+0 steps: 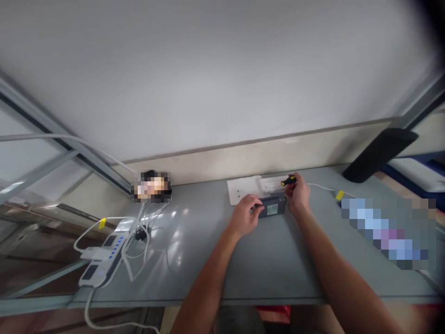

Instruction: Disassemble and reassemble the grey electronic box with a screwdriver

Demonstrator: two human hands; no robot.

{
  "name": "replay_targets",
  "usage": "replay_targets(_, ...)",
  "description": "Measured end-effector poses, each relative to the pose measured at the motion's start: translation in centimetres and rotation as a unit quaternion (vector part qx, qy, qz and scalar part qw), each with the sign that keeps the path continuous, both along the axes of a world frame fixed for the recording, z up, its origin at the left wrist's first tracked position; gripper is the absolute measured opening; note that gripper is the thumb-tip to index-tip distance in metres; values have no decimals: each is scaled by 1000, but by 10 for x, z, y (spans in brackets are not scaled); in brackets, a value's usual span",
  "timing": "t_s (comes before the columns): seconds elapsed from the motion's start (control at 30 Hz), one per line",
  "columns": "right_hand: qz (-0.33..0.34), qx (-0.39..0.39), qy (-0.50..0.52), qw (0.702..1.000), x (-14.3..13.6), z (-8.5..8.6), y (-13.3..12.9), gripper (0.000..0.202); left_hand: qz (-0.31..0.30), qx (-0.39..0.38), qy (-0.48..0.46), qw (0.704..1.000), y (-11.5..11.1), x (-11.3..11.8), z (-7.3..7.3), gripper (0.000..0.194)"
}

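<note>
My left hand (246, 215) grips the left end of a dark grey box-shaped device (273, 207) with a pale label and a row of vent slots along its top edge. In my right hand (298, 192) is a screwdriver (289, 181) with a black and yellow handle. Its shaft is too small or hidden to make out. The right hand is close to the device's right end. Behind the device lie a white sheet (239, 189) with small dark marks on it and a clear plastic bag (273, 184) with something white inside.
On the left a white power strip (104, 260) lies with tangled white cables (137, 250) and a black plug (142, 232). A blurred-out object (151, 187) stands behind it. On the right are a black cylinder-like object (378, 155), a yellow cable tag (340, 195) and another blurred-out item (385, 232).
</note>
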State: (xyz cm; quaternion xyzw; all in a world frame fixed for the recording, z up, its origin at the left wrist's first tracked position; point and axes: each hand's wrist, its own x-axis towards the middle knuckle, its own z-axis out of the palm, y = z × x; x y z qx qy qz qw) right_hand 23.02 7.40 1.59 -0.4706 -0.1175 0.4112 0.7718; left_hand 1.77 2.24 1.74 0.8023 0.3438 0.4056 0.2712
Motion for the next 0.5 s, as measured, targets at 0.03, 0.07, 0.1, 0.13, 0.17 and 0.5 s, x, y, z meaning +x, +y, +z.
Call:
replay_targets(0.03, -1, 1, 4, 1000, 1, 0, 0, 30, 4, -23, -9, 1000, 1, 0, -1, 13)
replay_targets(0.07, -2, 1, 4, 1000, 2, 0, 0, 30, 10, -47, -14, 999, 2, -1, -2, 13)
replay_targets(0.1, -4, 1, 3, 1000, 2, 1, 0, 29, 16, -70, -15, 997, 4, -1, -3, 13)
replay_targets(0.13, -5, 1, 2, 1000, 2, 1, 1, 29, 21, -90, -15, 996, 5, -2, -4, 13)
replay_targets(0.17, -5, 1, 2, 1000, 2, 1, 1, 28, 26, -106, -13, 994, 6, -2, -5, 13)
replay_targets(0.5, -2, -27, 37, 999, 3, 1, 0, 22, 60, -61, 85, 993, 7, 0, -14, 14)
